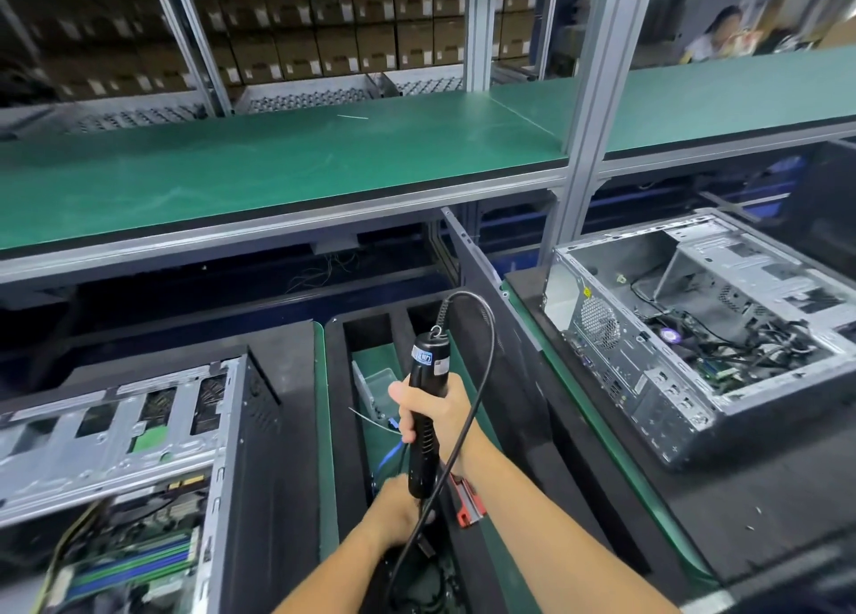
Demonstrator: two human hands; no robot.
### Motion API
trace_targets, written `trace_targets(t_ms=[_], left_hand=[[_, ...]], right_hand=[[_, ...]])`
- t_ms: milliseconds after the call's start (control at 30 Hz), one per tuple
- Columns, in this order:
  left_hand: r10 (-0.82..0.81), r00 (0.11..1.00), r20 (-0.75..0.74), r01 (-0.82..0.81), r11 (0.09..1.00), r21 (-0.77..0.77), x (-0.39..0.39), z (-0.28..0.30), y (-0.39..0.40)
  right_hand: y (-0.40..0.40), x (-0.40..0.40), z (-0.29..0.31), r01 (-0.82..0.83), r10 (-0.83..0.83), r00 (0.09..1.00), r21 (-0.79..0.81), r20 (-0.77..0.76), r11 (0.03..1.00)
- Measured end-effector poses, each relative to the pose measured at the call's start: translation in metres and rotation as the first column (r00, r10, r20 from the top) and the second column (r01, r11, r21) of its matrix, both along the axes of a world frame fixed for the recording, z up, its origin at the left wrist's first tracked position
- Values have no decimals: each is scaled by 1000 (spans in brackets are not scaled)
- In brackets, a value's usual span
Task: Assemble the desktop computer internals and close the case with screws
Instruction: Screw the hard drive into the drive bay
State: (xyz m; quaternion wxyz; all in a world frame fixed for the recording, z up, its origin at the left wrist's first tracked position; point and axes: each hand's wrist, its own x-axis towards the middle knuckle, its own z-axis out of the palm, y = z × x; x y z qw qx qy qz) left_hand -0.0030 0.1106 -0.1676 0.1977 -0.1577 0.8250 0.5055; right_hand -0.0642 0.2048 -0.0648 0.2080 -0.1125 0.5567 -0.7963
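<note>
Your right hand (433, 412) grips the black electric screwdriver (424, 416) around its middle, fingers wrapped fully round the barrel, tool held upright with its cable (481, 368) looping up from the top and down past your wrist. Your left hand (393, 511) sits just below the tool's lower end, touching or nearly touching it; the fingers are hidden behind the hand and the tool, so you cannot tell whether they are curled or what they hold.

Both hands are over the narrow green-floored gap (491, 562) between two black foam pads, centre near. A red-and-black tool (468, 498) lies on the foam just right of the screwdriver's tip. A small clear plastic tray (377, 382) and a blue cable (391, 454) sit in the gap, beyond and left of your hands.

Open computer case (695, 335), right, far side: lies on its side on the black pad, side panel off, wiring and fan visible inside.

Second open case (139, 451), left, near: also uncovered, drive bays and board with blue slots showing.

Green shelf (278, 169) runs across above the bench. Stacked cardboard boxes (324, 34) fill the racks behind it.
</note>
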Motion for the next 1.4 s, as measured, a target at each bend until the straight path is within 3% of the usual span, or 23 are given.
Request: trace_targets(t_ms=[100, 367, 467, 667, 900, 1400], left_hand=[[-70, 996, -55, 66, 995, -69, -5, 11, -6], [-47, 957, -285, 37, 999, -40, -27, 63, -14], [159, 938, -308, -123, 984, 131, -27, 90, -23], [457, 855, -244, -298, 819, 491, -22, 145, -63], [596, 769, -233, -176, 546, 819, 4, 198, -114], [658, 727, -196, -151, 431, 890, 75, 189, -222]], right_hand=[[0, -1, 8, 14, -15, 1000, -18, -20, 1000], [-9, 0, 36, 32, -36, 997, -53, -66, 998], [-14, -3, 60, 47, -60, 990, -101, -130, 994], [-36, -11, 137, 112, -176, 962, -284, -209, 952], [-92, 3, 204, 154, -278, 941, -488, -192, 859], [-207, 60, 209, 118, -250, 941, -471, -228, 874]])
